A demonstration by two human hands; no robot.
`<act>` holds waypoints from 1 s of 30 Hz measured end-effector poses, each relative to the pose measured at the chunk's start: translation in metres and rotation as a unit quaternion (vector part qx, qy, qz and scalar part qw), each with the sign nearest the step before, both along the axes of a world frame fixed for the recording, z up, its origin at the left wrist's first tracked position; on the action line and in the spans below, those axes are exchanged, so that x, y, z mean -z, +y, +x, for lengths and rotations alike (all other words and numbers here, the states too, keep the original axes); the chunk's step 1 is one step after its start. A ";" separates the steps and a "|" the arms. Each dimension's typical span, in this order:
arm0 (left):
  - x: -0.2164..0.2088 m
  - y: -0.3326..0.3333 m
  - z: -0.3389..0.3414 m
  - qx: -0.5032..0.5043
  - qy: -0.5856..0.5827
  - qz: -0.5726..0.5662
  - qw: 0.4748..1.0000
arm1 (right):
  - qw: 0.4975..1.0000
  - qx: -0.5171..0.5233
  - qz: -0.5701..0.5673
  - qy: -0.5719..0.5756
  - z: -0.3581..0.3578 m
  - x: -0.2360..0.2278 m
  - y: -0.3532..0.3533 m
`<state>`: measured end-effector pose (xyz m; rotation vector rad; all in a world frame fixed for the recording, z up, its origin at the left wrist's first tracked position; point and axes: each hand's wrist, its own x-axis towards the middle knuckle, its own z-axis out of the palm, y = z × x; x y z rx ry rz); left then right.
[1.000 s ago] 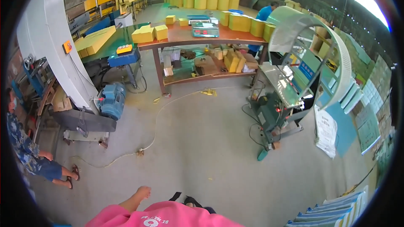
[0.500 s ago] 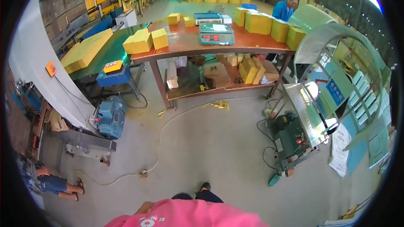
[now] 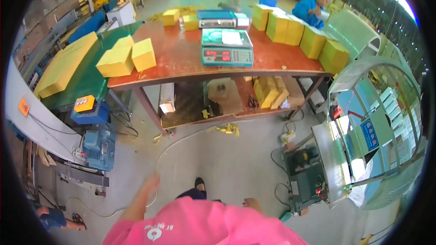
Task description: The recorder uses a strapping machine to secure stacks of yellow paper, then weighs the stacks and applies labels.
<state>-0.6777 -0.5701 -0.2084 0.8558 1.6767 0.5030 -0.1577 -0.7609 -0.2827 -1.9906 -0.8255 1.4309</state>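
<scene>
Pale, lies as a cable (image 3: 169, 144) along the floor (image 3: 218, 159), nearest the left hand (image 3: 147, 186). Should handle as light and limp; best pinched at a bare stretch. See its neighbour's grip relaxed, seemingly empty. Cannot tell for the right hand (image 3: 252, 205), partly hidden.

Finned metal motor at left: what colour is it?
The finned metal motor is blue, best seen in the head view.

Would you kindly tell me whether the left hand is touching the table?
Apart: the head view plainly shows floor between the left hand and the table.
</scene>
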 end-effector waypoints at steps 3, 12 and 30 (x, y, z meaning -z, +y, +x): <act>-0.095 0.175 0.088 0.132 0.239 0.260 0.926 | 0.817 -0.453 0.122 -0.335 0.019 0.090 0.017; -0.320 0.490 0.368 0.207 0.191 0.526 0.802 | 0.964 -0.150 -0.014 -0.221 0.115 0.063 0.191; -0.293 0.642 0.532 0.127 0.521 0.311 0.785 | 0.985 -0.129 0.069 0.087 0.275 -0.125 0.526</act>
